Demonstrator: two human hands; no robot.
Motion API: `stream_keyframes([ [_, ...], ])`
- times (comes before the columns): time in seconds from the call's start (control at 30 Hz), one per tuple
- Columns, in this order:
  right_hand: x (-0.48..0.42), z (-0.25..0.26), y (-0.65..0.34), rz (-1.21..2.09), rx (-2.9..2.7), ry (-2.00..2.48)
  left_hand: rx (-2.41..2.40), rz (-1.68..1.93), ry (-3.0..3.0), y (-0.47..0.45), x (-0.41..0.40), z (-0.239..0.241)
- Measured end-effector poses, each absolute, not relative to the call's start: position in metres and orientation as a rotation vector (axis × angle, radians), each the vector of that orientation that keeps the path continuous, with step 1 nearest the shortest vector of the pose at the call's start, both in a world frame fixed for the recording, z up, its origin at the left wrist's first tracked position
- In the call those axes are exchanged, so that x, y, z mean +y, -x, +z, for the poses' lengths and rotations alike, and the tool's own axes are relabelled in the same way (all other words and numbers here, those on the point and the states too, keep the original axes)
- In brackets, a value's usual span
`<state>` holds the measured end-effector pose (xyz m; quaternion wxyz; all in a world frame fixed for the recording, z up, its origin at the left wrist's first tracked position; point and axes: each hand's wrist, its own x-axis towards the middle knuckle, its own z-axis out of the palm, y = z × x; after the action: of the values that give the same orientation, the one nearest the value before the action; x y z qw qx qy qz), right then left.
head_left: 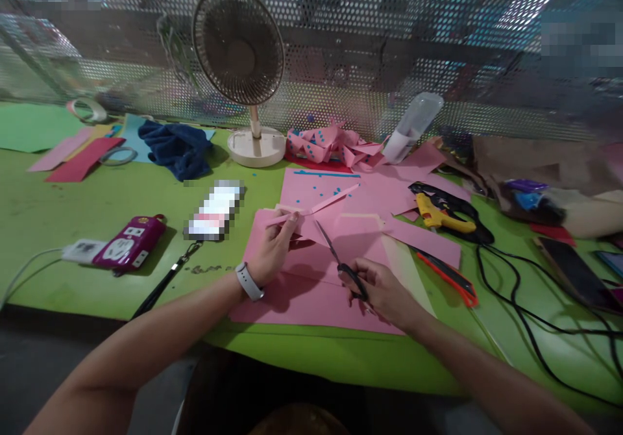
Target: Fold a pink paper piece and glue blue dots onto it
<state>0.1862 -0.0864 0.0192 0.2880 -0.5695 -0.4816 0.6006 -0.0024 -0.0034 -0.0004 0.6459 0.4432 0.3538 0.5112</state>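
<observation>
While the left hand [272,254] pinches one pink paper piece [314,228] between thumb and fingers, the right hand [382,287] has its fingers wrapped around the handles of one pair of scissors [342,268], the slim blades angled toward that piece above the desk [58,208]. One narrow pink strip [335,199] slants up from beside the left fingers; whether it is joined to the piece is unclear. Several pink sheets [311,305] lie beneath. To their right are one orange utility knife [450,279] and one yellow glue gun [440,217]; to their left, one lit phone [217,211] and one purple power strip [129,247]. Farther back stand one fan [241,58], one dark-blue cloth [175,148] and two tape rolls [100,113].
</observation>
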Motion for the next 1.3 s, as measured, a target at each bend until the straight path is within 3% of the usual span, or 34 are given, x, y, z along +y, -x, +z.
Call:
stream_keyframes([
  [1.3, -0.0867, 0.021, -0.1848, 1.6, -1.254, 1.541, 0.849, 1.162, -1.098, -0.0004, -0.0095, 0.0033],
])
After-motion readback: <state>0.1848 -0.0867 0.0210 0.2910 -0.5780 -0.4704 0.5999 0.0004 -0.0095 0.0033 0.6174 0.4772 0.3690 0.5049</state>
